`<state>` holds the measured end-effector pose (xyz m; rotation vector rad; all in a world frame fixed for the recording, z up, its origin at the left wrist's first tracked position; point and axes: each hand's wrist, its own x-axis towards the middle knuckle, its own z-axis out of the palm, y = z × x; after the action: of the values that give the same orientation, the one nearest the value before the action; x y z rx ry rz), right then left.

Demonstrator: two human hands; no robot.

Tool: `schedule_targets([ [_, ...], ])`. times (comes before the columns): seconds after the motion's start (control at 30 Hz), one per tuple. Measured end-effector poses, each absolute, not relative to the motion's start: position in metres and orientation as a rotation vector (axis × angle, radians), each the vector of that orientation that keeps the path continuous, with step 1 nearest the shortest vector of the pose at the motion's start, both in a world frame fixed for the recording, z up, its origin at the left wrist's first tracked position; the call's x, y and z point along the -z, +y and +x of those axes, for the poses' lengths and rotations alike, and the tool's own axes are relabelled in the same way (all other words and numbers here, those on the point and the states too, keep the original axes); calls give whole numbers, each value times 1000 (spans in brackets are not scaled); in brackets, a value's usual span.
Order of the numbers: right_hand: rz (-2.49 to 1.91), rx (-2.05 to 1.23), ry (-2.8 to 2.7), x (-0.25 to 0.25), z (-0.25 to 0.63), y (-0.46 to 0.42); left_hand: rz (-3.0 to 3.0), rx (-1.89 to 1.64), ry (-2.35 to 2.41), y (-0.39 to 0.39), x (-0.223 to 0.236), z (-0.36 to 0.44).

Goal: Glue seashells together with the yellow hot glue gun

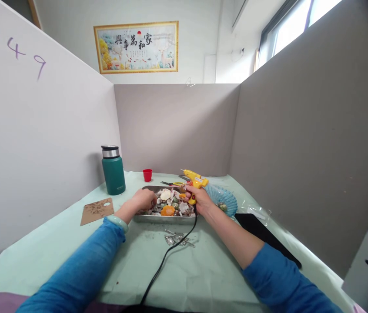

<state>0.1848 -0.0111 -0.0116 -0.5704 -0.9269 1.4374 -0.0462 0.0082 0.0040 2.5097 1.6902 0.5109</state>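
Note:
My right hand [200, 198] is wrapped around the handle of a yellow hot glue gun [196, 178], its nozzle tilted up to the left. A black cord [167, 252] runs from the gun's base toward the table's near edge. Below and left of the gun lies a metal tray [167, 220] filled with seashells [165, 196], among them an orange scallop-like shell [167, 211]. My left hand [145, 200] reaches into the tray's left side with fingers curled down. What its fingertips pinch, if anything, is hidden.
A green bottle [113, 174] and brown card [97, 210] stand left. Behind the tray are a red cup [147, 175] and yellow-handled pliers [174, 184]. To the right lie a blue dish [228, 198] and black flat panel [269, 239]. Small metal pieces [179, 238] lie in front.

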Motion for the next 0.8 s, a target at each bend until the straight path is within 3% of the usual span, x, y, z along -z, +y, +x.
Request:
schedule_targets([
  [0.67,-567,-1439,-928,16,185,-6,2492,-608,1614,16,3,-44],
  [0.8,-565,-1430,-944,14,184,-10,2509,-394,1707,14,-2,-40],
])
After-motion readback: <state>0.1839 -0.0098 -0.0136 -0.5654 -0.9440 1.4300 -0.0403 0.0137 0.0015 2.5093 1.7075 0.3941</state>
